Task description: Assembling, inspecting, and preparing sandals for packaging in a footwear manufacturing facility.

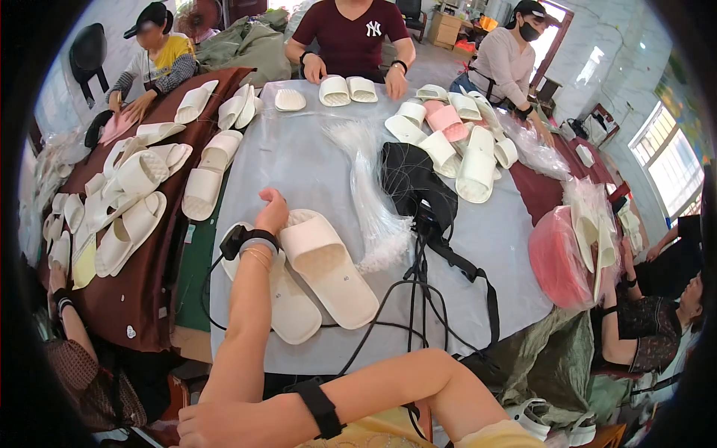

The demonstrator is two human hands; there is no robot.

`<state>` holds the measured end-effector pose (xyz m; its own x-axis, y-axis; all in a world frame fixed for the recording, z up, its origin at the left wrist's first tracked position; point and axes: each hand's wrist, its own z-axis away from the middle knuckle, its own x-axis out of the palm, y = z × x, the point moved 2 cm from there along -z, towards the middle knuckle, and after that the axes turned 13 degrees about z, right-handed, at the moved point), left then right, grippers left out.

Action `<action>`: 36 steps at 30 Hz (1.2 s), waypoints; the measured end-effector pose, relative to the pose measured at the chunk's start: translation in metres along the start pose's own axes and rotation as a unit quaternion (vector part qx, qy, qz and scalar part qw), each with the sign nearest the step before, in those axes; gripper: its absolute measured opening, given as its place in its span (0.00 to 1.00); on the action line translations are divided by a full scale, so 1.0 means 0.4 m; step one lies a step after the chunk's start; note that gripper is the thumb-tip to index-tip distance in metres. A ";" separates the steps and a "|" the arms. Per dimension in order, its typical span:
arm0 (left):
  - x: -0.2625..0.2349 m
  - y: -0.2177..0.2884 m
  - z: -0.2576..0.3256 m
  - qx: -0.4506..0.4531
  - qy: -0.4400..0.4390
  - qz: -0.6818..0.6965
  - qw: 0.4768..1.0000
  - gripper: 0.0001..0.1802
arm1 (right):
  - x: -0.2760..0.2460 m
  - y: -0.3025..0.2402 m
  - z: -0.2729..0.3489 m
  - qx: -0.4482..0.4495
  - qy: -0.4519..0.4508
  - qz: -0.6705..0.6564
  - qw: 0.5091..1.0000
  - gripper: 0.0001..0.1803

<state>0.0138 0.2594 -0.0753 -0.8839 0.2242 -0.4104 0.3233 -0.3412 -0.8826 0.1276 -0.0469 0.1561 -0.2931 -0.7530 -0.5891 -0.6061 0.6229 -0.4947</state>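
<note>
A pair of large white slippers lies in front of me on the grey-covered table [478,261]. The right slipper [328,261] shows whole; my left forearm partly covers the left slipper [295,306]. My left hand [273,212] is stretched forward beside the toe of the right slipper, a watch-like black device on its wrist. Its fingers look bent, but what they do is not clear. My right arm crosses my body, a black band on its wrist. At the lower left, my right hand [200,427] has its fingers curled on my left arm near the elbow.
A bundle of clear plastic strands [362,187] lies mid-table beside a black bag [418,183] with trailing cables [418,291]. More white slippers, some pink, are piled right [448,138] and left [134,179]. Several people work around the tables; one stands opposite behind small slippers [334,91].
</note>
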 end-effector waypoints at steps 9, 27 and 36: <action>0.012 0.010 -0.011 -0.020 0.008 -0.039 0.999 0.12 | -0.014 0.009 0.053 -0.090 0.168 0.011 0.982 0.09; 0.019 0.014 -0.003 -0.033 -0.014 0.005 0.999 0.17 | 0.016 0.013 -0.006 -0.085 0.181 -0.062 0.978 0.11; 0.017 0.010 0.005 -0.028 -0.008 0.058 0.998 0.15 | -0.046 -0.021 0.002 0.063 0.126 -0.045 0.989 0.11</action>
<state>0.0084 0.2578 -0.0812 -0.8445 0.1722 -0.5071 0.4415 -0.3122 -0.8412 0.1386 -0.0383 0.1705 -0.4273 -0.8257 -0.3682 -0.5453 0.5602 -0.6235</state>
